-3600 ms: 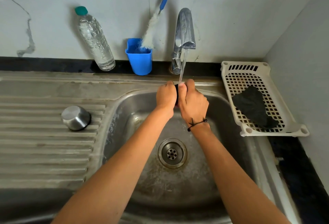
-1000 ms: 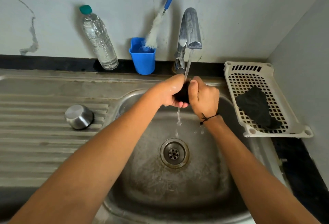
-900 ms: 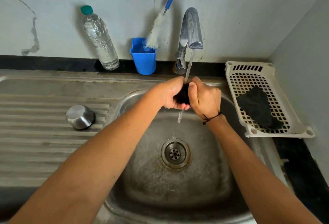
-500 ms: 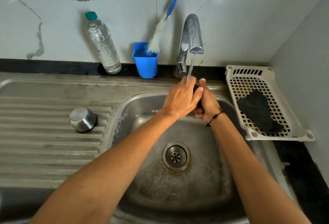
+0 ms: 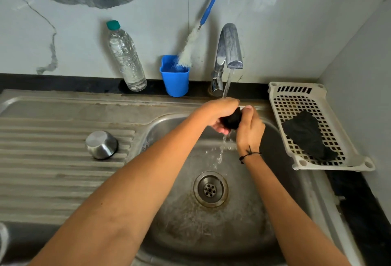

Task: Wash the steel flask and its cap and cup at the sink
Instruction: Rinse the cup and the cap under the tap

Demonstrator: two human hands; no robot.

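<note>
Gripping a small black cap (image 5: 231, 119) between both hands under the running tap (image 5: 229, 51), over the basin of the steel sink (image 5: 169, 121). Curling the left hand (image 5: 219, 113) over the cap's top and left side, fingers wrapped beneath it. Closing the right hand (image 5: 249, 127) against the cap's right side, thumb raised along its upper edge, a black thread band (image 5: 249, 154) sitting at that wrist. Catching the water stream (image 5: 227, 83) right where the two hands meet, then spilling below them in a broken trickle toward the drain (image 5: 210, 189), which is lying nearer the body than the hands. Resting mouth-down on the ribbed draining board, well left of the left hand: a steel cup (image 5: 101, 144). Standing against the wall beyond the left hand: a clear water bottle (image 5: 125, 58) with a green top, and just beside it a blue holder (image 5: 175, 76) with a bottle brush (image 5: 188, 52) leaning out of it, blue handle angled up toward the tap. Sitting to the right of the right hand, on the counter by the side wall: a white slotted basket (image 5: 296, 94) holding a dark cloth (image 5: 306, 134).
</note>
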